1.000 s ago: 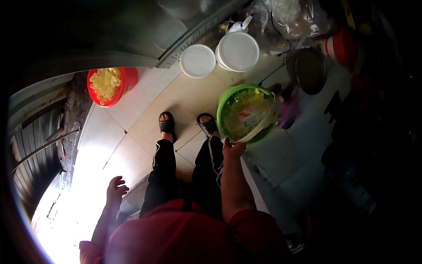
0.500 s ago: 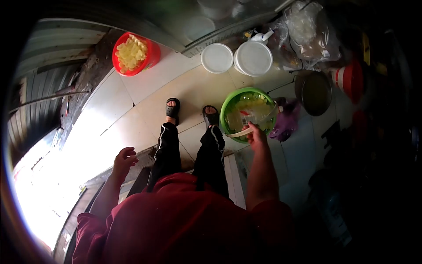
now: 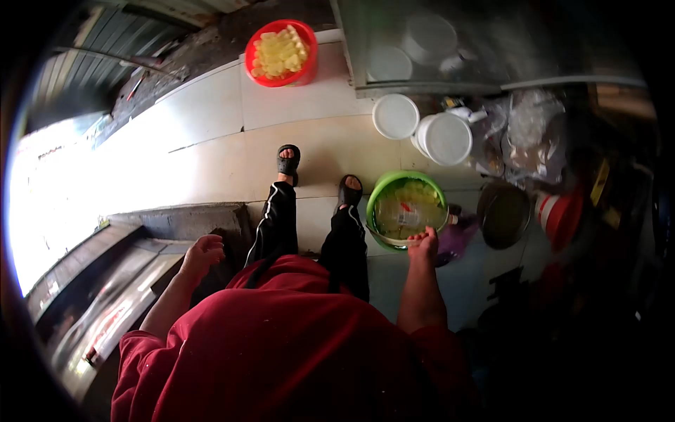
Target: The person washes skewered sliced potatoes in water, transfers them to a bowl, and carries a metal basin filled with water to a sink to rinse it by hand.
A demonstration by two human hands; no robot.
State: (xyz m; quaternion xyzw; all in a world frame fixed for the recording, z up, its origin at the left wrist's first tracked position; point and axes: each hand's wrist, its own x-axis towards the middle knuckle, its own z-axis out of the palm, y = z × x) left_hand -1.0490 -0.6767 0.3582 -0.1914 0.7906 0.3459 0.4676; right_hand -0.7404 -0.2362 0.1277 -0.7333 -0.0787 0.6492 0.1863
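Observation:
My right hand (image 3: 424,245) is closed round the pale handle (image 3: 395,241) of a green bucket (image 3: 370,204). Yellow pieces (image 3: 416,188) in liquid fill the bucket, and a clear plastic bottle (image 3: 397,214) with a red mark lies over them, its neck at the right rim. Out to the left, my left hand (image 3: 204,254) hangs in the air with loosely bent fingers apart, holding nothing. My sandalled feet (image 3: 288,162) stand on the tiles left of the bucket.
A red bucket (image 3: 311,67) heaped with yellow pieces stands at the far wall. Two white lidded tubs (image 3: 450,139) sit beyond the green bucket. To its right are a purple bag (image 3: 457,235), a dark pot (image 3: 503,214) and clear plastic bags (image 3: 534,133). A ledge (image 3: 176,221) runs at left.
My view has swung, so the floor things sit further right. The bottle over the green bucket looks more level. My right hand keeps hold of the handle; my left stays empty.

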